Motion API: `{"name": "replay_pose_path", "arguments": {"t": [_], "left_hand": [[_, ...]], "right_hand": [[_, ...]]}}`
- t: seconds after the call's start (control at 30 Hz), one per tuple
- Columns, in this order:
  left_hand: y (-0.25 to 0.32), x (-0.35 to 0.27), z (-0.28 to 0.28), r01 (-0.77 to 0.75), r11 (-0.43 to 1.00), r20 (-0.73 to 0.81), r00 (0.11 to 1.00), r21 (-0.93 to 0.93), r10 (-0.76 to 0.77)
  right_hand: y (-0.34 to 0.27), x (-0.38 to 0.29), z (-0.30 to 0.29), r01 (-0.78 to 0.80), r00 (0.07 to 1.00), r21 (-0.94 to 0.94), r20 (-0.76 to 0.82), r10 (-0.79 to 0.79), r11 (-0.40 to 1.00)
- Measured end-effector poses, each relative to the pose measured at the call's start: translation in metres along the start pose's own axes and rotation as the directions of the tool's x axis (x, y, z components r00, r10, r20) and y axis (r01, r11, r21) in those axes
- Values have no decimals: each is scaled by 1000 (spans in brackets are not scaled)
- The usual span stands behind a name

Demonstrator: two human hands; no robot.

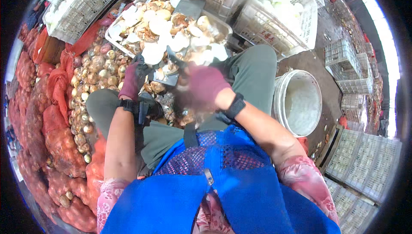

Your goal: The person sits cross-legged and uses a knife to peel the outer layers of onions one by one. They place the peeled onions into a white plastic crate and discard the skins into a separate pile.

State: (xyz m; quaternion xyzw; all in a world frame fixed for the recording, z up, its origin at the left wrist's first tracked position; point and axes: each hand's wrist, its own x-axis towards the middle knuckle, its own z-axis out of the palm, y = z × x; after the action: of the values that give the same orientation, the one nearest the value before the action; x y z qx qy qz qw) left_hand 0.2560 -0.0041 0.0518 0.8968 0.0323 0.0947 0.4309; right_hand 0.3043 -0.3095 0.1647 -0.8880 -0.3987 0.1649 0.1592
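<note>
My left hand (135,75), in a maroon glove with dark fingers, is at the near left edge of a shallow white tray (121,48). Its fingertips grip a pale peeled onion (153,53). Blurred by motion, my right hand (207,84) wears a similar glove and is closed around a knife (174,57), whose dark blade points away toward the tray. Most of the knife's handle is hidden by the hand. Peeled onions (179,42) and brown onion skins (179,20) fill the tray. A dark flat board (190,7) shows at its far edge.
Loose unpeeled onions (98,63) cover the ground at left, beside red mesh sacks (64,147) of onions. A white plastic crate (273,28) of peeled onions stands far right; another crate (82,10) stands far left. A white bucket (297,103) is by my right knee.
</note>
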Motion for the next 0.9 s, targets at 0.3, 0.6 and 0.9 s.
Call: {"name": "replay_pose_path", "arguments": {"t": [0.3, 0.6, 0.9], "left_hand": [[49, -9, 35, 205, 971, -54, 976, -123, -213], [65, 19, 28, 443, 576, -11, 786, -687, -618], [55, 17, 10, 235, 922, 29, 966, 309, -257]], "right_hand": [[-20, -4, 14, -218, 975, 78, 47, 215, 973], [-11, 27, 47, -198, 978, 82, 86, 191, 977], [30, 24, 16, -100, 995, -88, -13, 99, 991]]}}
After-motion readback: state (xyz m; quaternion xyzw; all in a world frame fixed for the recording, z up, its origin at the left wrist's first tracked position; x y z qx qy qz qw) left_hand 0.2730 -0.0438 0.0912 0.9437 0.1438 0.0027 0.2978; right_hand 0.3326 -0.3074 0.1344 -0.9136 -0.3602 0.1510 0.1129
